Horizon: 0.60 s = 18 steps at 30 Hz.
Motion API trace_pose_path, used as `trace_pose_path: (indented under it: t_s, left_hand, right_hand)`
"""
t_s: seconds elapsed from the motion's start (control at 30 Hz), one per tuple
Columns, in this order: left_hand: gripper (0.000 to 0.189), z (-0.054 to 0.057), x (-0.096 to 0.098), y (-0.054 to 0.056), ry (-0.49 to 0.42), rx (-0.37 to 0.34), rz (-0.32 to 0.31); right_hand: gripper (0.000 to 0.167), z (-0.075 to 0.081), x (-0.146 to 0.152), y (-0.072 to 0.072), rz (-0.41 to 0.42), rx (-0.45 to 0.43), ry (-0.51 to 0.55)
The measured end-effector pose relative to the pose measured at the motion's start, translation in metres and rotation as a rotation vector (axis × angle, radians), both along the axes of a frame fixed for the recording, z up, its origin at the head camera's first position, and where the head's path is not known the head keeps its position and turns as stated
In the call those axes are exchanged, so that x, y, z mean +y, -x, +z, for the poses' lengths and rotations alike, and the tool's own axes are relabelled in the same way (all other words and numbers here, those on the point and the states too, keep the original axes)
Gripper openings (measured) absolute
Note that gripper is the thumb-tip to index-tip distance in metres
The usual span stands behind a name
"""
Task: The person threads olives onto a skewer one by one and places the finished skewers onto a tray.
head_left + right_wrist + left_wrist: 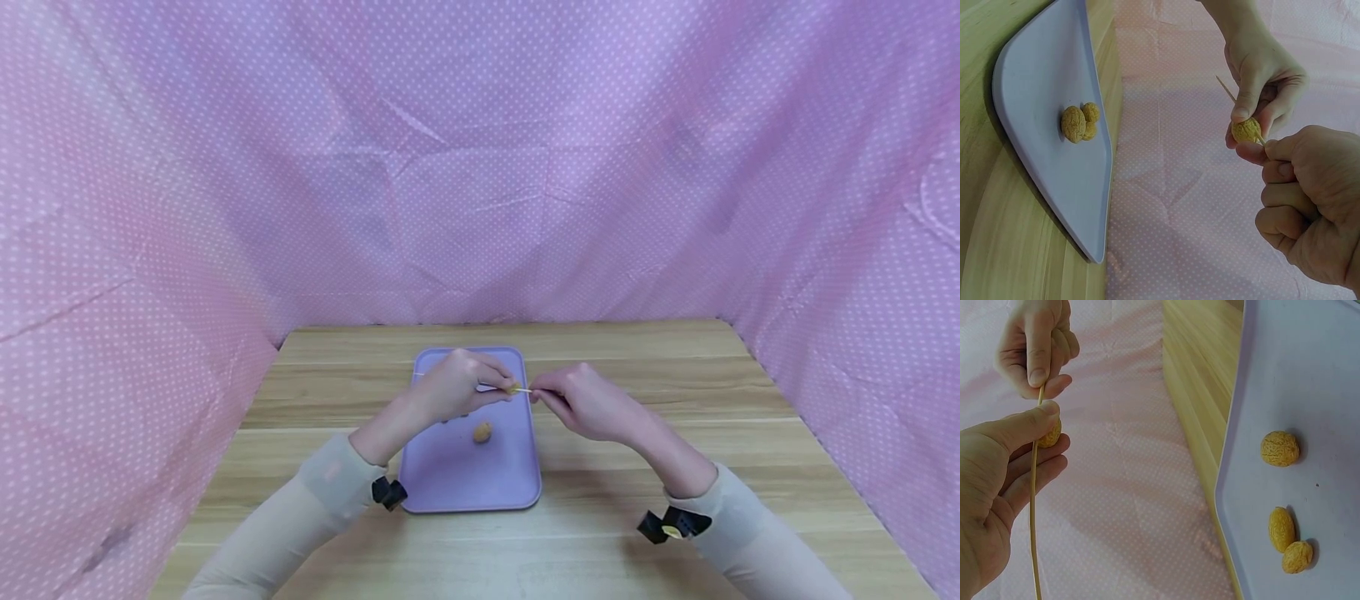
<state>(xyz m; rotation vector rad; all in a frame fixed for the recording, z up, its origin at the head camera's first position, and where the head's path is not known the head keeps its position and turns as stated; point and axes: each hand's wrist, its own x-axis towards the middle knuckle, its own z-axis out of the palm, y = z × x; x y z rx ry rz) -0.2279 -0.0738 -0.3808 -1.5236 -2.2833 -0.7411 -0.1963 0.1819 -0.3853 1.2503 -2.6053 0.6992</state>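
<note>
My left hand [456, 385] pinches a wrinkled golden-brown piece, like a candied date [1246, 130], between thumb and fingers. A thin bamboo skewer [1033, 512] runs along that piece, and its far end [1225, 87] sticks out past the left thumb. Whether the skewer goes through the date or beside it, I cannot tell. My right hand [596, 407] pinches the skewer's other end close to the date, its remaining fingers curled in. Both hands are raised, the left over the tray and the right just beyond its right edge.
A lilac tray [472, 487] lies on the wooden table [337, 400]. On it rest a rounder date [1280, 449] and, apart from it, an oval date [1282, 529] against a smaller one [1297, 557]. Pink dotted cloth [480, 167] hangs around the table.
</note>
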Motion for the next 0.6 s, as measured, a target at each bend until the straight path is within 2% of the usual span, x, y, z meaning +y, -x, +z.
trace_pose_path:
  t_s: [0.3, 0.6]
  left_hand:
    - [0.015, -0.0009, 0.0011, -0.0046, -0.010, -0.004, -0.026]
    - [0.015, 0.0000, 0.0029, -0.0026, -0.016, 0.004, -0.044]
  right_hand:
    - [0.019, -0.0021, -0.0030, -0.0059, -0.004, 0.011, -0.002]
    - [0.018, -0.0028, -0.0053, -0.0042, -0.004, 0.009, 0.009]
